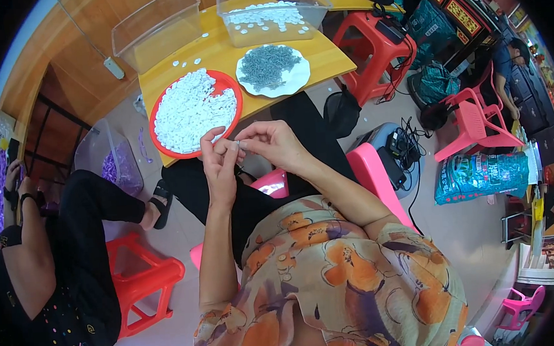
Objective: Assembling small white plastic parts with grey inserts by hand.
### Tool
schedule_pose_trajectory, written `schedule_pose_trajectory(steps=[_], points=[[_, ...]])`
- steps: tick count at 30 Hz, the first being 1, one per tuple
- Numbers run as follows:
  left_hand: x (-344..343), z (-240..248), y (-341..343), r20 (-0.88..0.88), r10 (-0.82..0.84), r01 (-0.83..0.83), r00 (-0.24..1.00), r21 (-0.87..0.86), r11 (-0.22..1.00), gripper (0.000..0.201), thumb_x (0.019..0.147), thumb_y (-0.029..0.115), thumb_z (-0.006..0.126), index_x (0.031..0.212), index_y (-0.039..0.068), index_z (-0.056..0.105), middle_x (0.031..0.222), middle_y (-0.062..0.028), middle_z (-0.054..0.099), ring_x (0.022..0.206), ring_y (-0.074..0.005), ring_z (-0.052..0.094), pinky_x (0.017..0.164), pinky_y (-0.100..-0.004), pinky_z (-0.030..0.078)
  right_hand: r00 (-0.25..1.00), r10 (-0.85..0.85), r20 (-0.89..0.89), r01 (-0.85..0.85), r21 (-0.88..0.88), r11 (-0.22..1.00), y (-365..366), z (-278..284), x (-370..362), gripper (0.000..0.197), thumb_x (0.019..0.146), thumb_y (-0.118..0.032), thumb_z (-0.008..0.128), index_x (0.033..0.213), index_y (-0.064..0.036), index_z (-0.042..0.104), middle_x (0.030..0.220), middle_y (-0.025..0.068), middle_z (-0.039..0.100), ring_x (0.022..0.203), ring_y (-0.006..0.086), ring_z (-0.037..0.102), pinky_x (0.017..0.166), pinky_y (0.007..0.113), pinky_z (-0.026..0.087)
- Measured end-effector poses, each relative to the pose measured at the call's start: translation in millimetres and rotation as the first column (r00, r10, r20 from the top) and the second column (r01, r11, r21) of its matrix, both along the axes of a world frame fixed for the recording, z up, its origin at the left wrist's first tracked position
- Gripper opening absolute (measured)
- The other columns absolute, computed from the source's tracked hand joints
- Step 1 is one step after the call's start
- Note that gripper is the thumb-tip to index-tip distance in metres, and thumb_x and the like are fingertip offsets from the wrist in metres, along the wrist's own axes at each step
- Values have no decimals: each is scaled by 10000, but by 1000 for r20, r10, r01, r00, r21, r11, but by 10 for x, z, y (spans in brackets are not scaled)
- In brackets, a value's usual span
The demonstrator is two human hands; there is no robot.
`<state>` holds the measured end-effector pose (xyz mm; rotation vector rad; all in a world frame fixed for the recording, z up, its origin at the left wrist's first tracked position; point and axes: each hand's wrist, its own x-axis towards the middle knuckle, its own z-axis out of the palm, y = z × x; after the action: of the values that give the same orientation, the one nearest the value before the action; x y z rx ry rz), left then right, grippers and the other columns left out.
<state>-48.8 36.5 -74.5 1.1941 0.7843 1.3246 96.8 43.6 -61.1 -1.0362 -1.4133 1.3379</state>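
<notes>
My left hand (218, 167) and my right hand (276, 146) meet fingertip to fingertip above my lap, close to the table's near edge. Both pinch at something very small, and the fingers hide what it is. Just beyond my left hand, a round red tray (238, 105) holds a heap of small white plastic pieces (184, 115). A white plate with a wavy rim (303, 77) lies to its right, bearing a pile of thin grey pin-like parts (269, 65).
Two clear plastic bins, one on the left (154, 31) and one with white pieces (275, 33), stand on the yellow table (326, 49). A co-worker (78, 248) sits at left near a bin of purple strips (121, 166). Red stools (374, 53) and bags (480, 176) are at right.
</notes>
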Motion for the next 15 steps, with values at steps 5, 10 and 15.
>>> schedule_pose_trajectory(steps=[5, 10, 15], points=[[61, -51, 5, 78, 0, 3, 997, -36, 999, 306, 855, 37, 547, 1143, -4, 452, 767, -11, 546, 690, -63, 497, 636, -178, 397, 981, -48, -190, 43, -27, 999, -6, -32, -27, 133, 833, -30, 579, 940, 45, 605, 796, 48, 628, 723, 65, 589, 658, 186, 476], [59, -72, -14, -3, 198, -196, 980, -124, 973, 200, 814, 31, 613, 1011, 3, 634, 740, 7, 572, 634, -38, 482, 576, -155, 385, 946, -91, -312, 71, -75, 995, -65, -22, -107, 136, 832, -48, 586, 940, 28, 619, 780, 33, 621, 694, 53, 566, 623, 178, 459], [-13, -132, 37, 35, 228, -220, 973, -154, 963, 152, 826, 37, 598, 967, -9, 630, 737, -2, 576, 635, -46, 481, 565, -163, 365, 978, -89, -189, 53, -185, 981, -20, -88, -97, 145, 829, -103, 603, 925, -7, 653, 712, -13, 588, 610, 33, 485, 529, 174, 382]])
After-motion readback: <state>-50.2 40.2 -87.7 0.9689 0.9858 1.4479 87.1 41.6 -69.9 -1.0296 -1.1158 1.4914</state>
